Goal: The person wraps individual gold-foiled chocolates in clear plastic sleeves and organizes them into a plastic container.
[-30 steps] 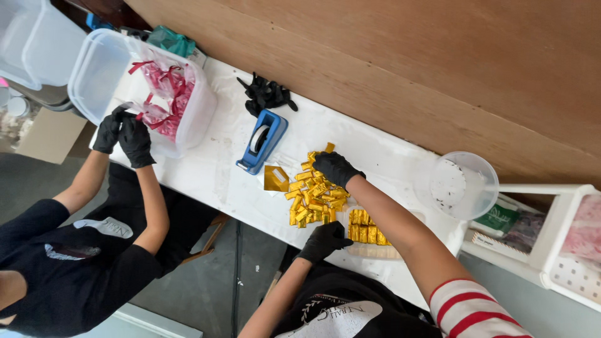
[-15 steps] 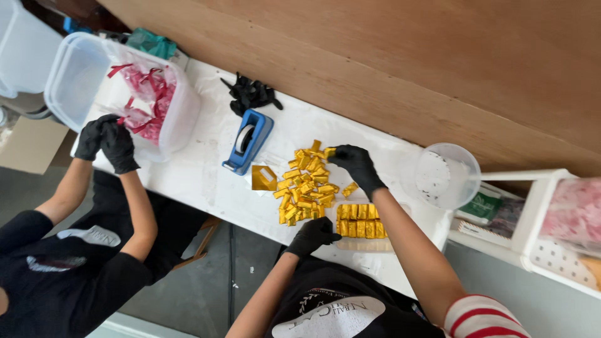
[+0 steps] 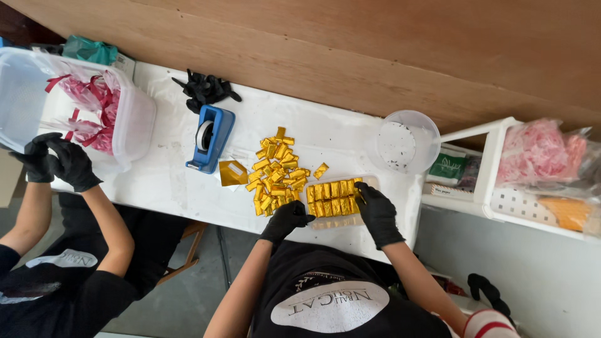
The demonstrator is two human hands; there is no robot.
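Blue tape dispenser point(image 3: 210, 138), clear round tub point(image 3: 405, 143), perhaps spare black gloves point(image 3: 205, 89).

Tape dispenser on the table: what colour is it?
Blue, seen clearly in the head view: the tape dispenser stands left of the gold pieces.

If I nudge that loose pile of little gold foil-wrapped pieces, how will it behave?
The gold pieces look small and light, lying heaped and loose, so they would likely scatter rather than move together. Their blocky shape suggests sliding, not rolling. The shiny foil may be slippery for the gloved left hand.
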